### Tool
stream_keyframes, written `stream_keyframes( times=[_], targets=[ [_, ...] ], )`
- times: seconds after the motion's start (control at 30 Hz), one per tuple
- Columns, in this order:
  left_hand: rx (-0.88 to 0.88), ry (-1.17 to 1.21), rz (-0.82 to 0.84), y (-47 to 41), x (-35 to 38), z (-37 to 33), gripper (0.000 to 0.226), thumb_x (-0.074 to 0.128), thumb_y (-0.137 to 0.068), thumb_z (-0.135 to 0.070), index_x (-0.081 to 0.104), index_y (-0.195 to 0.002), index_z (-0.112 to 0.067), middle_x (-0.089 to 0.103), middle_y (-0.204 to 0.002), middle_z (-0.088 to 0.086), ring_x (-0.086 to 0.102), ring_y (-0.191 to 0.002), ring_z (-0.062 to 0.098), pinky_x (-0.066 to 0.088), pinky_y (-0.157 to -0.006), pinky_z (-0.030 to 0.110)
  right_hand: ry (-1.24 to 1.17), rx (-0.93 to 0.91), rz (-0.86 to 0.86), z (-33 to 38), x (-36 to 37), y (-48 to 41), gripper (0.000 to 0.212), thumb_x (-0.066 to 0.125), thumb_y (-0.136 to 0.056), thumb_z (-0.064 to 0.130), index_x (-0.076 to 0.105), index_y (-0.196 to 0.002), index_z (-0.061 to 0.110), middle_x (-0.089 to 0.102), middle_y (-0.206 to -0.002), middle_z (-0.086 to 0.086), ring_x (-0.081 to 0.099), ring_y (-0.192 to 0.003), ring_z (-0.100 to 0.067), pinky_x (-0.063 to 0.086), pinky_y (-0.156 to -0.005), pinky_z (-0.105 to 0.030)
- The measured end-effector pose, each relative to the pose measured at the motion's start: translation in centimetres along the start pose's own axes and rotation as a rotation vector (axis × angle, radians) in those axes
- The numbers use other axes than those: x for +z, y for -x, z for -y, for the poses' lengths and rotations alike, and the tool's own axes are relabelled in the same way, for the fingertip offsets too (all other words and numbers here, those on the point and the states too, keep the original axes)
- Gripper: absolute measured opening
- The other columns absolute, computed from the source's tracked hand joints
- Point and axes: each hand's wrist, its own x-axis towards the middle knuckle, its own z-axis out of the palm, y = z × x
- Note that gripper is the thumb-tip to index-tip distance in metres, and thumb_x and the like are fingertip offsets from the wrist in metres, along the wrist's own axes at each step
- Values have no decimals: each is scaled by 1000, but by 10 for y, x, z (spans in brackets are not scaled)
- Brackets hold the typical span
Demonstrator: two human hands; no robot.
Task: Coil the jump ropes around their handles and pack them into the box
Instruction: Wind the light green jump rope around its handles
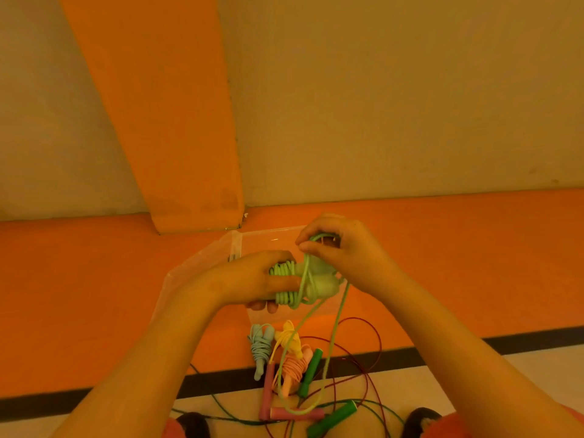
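Observation:
My left hand [249, 281] grips the two pale green handles [319, 279] of a light green jump rope, with several turns of cord wound around them. My right hand [341, 248] pinches the same rope's cord [316, 240] just above the handles. The loose green cord [331, 343] hangs down in a long loop to the floor. Behind my hands stands a clear plastic box [234, 248], partly hidden by them. On the floor below lie a coiled blue rope [260, 346], a yellow rope [289, 338], a coiled peach rope [292, 368], pink handles [268, 390] and dark green handles [311, 371].
A dark red cord [376, 343] and a dark green cord [221, 406] sprawl loose over the floor near my knees [192, 423]. An orange mat [79, 295] covers the floor up to the wall, and an orange padded pillar [177, 153] rises behind the box.

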Motion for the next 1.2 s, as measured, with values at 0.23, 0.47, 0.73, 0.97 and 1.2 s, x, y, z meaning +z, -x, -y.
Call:
stream_keyframes(
  times=[0.23,0.47,0.73,0.97,1.2],
  targets=[
    [3,3,-15,6,9,-6,38,58,-79,-57,54,-100,-26,63,-68,5,55,-55,19,41,-46,26,-115,69,-45,7,-2,1,19,75,-78,20,67,-74,37,71,-81,5,64,-81,-27,50,-73,-44],
    [49,-284,-55,-4,27,-10,22,65,-84,-49,60,-85,-28,68,-69,0,56,-53,6,44,-51,17,-76,61,87,14,7,5,7,75,-79,15,73,-80,21,63,-75,20,56,-70,8,38,-63,-11],
    [187,122,-19,-1,17,-10,18,70,-85,-26,58,-97,-32,67,-66,-10,57,-55,10,39,-43,21,-236,159,7,-1,-14,4,16,75,-78,8,67,-75,22,68,-76,-1,60,-72,-3,47,-68,-21],
    [304,323,-160,4,9,-11,37,64,-85,-22,54,-120,-17,63,-62,0,53,-49,12,34,-38,21,-469,250,108,1,-26,7,27,67,-81,32,64,-105,21,67,-103,2,62,-93,-5,50,-76,-18],
    [339,485,-435,-3,4,-8,45,66,-71,-35,51,-113,-31,64,-72,1,56,-52,15,34,-39,24,-669,301,164,1,-16,11,53,73,-71,34,54,-120,29,69,-112,2,65,-104,-17,52,-88,-37]
  ],
)
